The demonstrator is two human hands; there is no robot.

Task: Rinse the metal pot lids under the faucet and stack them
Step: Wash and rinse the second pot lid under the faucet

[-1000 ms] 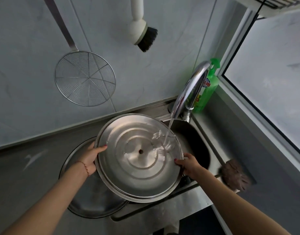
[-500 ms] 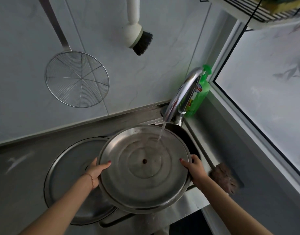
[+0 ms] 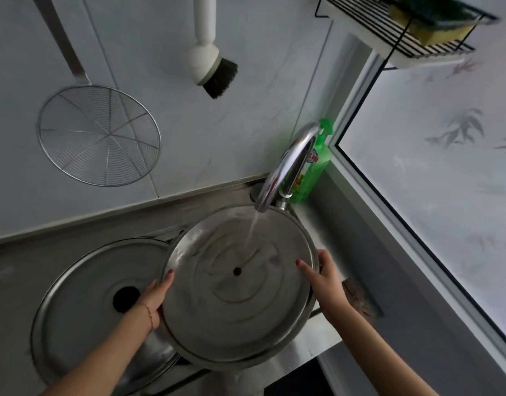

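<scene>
I hold a large round metal pot lid (image 3: 231, 315), underside up, over the sink. My left hand (image 3: 156, 295) grips its left rim with the thumb on the inner face. My right hand (image 3: 321, 274) grips the right rim the same way. Water runs from the chrome faucet (image 3: 286, 167) onto the upper part of the lid. A second, larger metal lid (image 3: 83, 284) with a dark knob hole lies flat on the counter to the left, partly under the held lid.
A green dish soap bottle (image 3: 314, 170) stands behind the faucet. A wire skimmer (image 3: 98, 135) and a white brush (image 3: 208, 61) hang on the tiled wall. A brown scrubber (image 3: 357, 298) lies on the sink ledge at right. A wire rack with a sponge (image 3: 434, 27) hangs above the window.
The held lid has shifted right and toward the faucet, with the stream now landing nearer its far rim. More of the counter lid shows on the left, its knob hole now uncovered.
</scene>
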